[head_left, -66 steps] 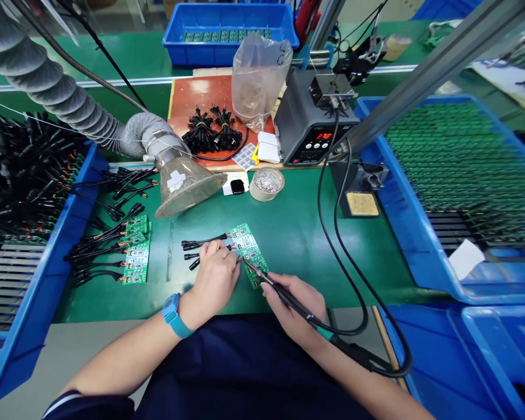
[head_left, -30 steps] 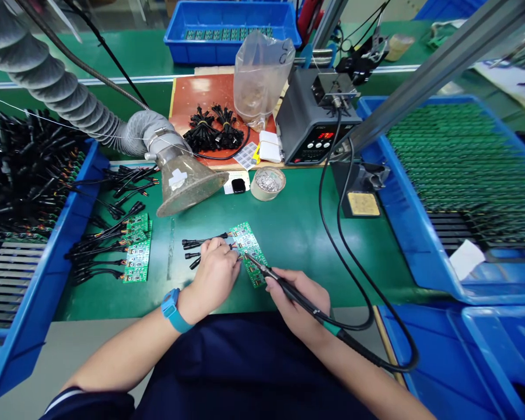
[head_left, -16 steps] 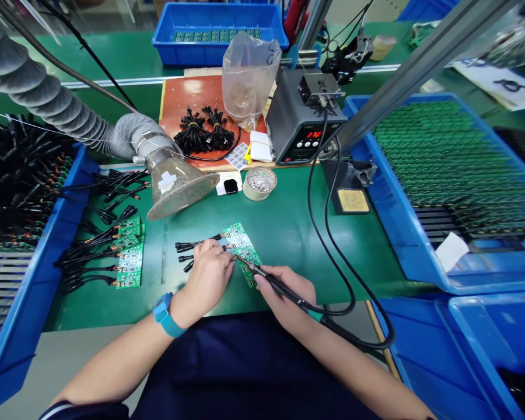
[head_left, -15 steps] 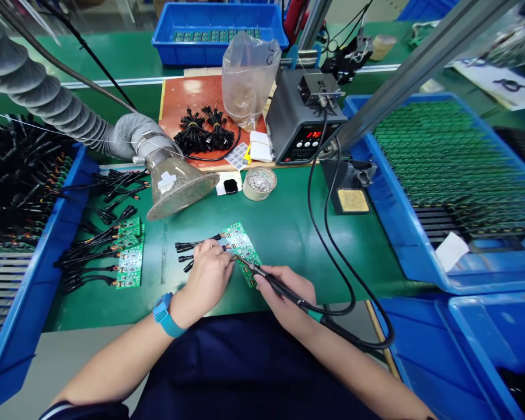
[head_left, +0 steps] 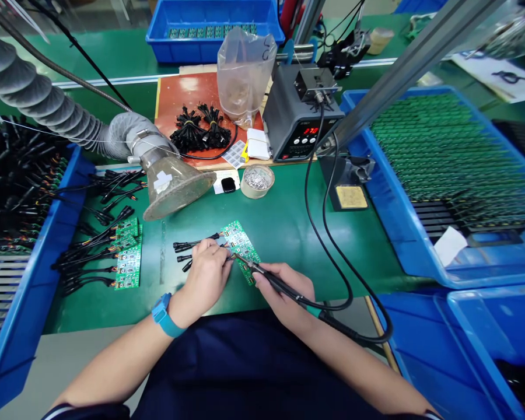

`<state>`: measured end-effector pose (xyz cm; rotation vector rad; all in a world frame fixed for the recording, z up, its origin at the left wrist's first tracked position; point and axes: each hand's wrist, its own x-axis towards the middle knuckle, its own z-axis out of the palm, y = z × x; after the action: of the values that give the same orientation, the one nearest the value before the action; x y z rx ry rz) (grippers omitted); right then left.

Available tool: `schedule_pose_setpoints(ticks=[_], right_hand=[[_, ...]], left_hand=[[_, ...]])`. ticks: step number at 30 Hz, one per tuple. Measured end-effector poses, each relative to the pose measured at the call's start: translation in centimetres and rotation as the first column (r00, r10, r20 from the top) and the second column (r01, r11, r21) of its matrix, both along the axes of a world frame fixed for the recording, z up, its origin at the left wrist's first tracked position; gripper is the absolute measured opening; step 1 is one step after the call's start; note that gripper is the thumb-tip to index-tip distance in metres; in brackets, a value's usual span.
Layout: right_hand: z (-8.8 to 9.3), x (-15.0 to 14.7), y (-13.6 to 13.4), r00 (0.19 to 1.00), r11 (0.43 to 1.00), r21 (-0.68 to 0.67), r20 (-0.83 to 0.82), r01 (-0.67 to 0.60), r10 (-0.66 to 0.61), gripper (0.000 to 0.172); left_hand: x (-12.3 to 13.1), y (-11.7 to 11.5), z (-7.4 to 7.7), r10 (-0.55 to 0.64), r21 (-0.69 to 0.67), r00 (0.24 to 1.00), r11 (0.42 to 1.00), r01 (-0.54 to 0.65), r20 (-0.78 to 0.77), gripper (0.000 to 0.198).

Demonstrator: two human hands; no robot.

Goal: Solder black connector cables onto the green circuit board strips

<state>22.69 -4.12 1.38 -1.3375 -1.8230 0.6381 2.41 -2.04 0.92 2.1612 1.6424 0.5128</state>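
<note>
A green circuit board (head_left: 240, 238) lies at a slant on the green bench top in front of me. Black connector cables (head_left: 188, 245) reach leftward from its left edge, partly covered by my left hand (head_left: 207, 268). That hand is closed in a pinch on one cable, its fingertips at the board's edge. My right hand (head_left: 289, 291) grips a soldering iron (head_left: 277, 283) like a pen. The iron's tip meets the spot by my left fingertips, on or just above the board; actual contact is too small to make out.
A fume extractor hood (head_left: 175, 186) hangs at left above wired boards (head_left: 129, 262). Behind are a tin of metal shavings (head_left: 257, 181) and a soldering station (head_left: 304, 116). An iron stand (head_left: 350, 184) sits at right. Blue bins flank the bench, the right one (head_left: 394, 233) holding upright boards.
The view has shifted very slightly. Both hands, the soldering iron and the board keep the same positions relative to each other.
</note>
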Motion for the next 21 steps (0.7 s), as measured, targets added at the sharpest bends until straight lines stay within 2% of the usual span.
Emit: schedule_pose_setpoints(ticks=[6, 14, 21], right_hand=[[0.1, -0.13, -0.06, 1.0, 0.999, 0.034, -0.018, 0.016, -0.015, 0.009], [0.37, -0.15, 0.23, 0.999, 1.0, 0.025, -0.033, -0.011, 0.012, 0.008], [0.35, -0.3, 0.07, 0.999, 1.0, 0.023, -0.043, 0.019, -0.018, 0.007]], left_hand=[[-0.04, 0.04, -0.09, 0.004, -0.007, 1.0, 1.0, -0.004, 0.02, 0.005], [-0.11, -0.09, -0.51, 0.006, 0.019, 0.998, 1.0, -0.007, 0.064, 0.005], [-0.1, -0.06, -0.59, 0.011, 0.019, 0.997, 1.0, -0.012, 0.072, 0.005]])
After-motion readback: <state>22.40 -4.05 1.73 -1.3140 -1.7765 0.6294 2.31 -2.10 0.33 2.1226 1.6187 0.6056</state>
